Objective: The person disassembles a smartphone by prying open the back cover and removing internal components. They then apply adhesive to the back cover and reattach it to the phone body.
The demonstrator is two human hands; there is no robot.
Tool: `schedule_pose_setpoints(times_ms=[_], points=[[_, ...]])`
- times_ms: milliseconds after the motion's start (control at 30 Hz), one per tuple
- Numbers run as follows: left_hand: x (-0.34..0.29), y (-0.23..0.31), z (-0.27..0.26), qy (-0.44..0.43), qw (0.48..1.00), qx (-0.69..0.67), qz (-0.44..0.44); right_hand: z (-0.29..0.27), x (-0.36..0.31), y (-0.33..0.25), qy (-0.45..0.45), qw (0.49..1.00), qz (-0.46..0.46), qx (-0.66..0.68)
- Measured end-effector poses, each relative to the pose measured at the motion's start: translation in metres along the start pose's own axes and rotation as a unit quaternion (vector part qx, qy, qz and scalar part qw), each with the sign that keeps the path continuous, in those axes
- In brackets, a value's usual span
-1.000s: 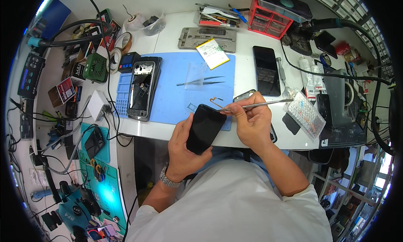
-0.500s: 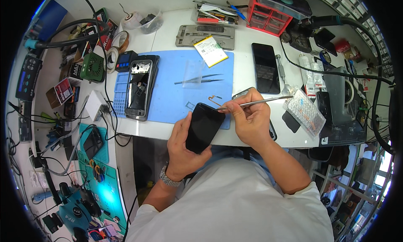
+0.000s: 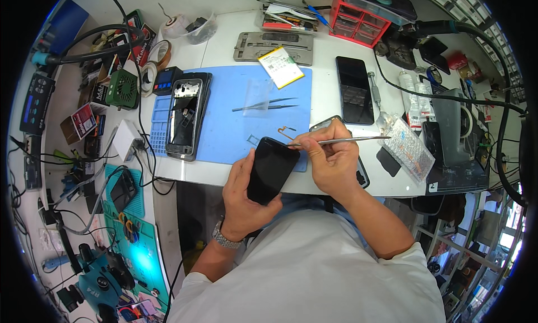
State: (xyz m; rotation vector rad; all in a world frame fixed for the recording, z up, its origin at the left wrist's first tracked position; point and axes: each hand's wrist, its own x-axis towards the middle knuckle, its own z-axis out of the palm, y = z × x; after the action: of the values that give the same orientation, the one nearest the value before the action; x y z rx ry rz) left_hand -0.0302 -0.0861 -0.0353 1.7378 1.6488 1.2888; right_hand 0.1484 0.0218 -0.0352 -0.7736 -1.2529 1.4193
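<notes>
the left hand (image 3: 242, 195) cradles a black phone (image 3: 272, 169) just over the table edge, fingers curled round its side. the right hand (image 3: 332, 161) pinches tweezers (image 3: 336, 141), their tip at the phone's top edge. judged from this, keep the phone steady and the tip shallow, prying gently. further out on the blue mat (image 3: 241, 115): one opened phone (image 3: 186, 116), one more pair of tweezers (image 3: 266, 104). beyond, one dark phone (image 3: 354, 97), one battery (image 3: 280, 67), one red drawer box (image 3: 358, 21).

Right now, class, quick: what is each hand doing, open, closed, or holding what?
Left hand: closed around a black phone.
Right hand: closed on metal tweezers, tips at the phone's upper edge.
</notes>
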Motion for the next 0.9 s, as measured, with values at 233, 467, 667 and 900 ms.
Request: schedule_pose_setpoints(times_ms=[233, 467, 667, 900], points=[[0.000, -0.001, 0.001, 0.004, 1.000, -0.010, 0.003, 0.002, -0.003, 0.004, -0.003, 0.999, -0.050, -0.018], [0.000, 0.000, 0.001, -0.006, 1.000, -0.011, 0.005, 0.003, -0.004, 0.004, -0.012, 0.994, -0.072, -0.087], [0.000, 0.000, 0.000, 0.000, 1.000, -0.022, -0.003, 0.010, 0.001, 0.004, 0.002, 1.000, -0.029, -0.008], [-0.001, -0.001, 0.001, 0.002, 1.000, -0.008, 0.005, 0.010, 0.002, 0.005, -0.009, 0.996, -0.059, -0.060]])
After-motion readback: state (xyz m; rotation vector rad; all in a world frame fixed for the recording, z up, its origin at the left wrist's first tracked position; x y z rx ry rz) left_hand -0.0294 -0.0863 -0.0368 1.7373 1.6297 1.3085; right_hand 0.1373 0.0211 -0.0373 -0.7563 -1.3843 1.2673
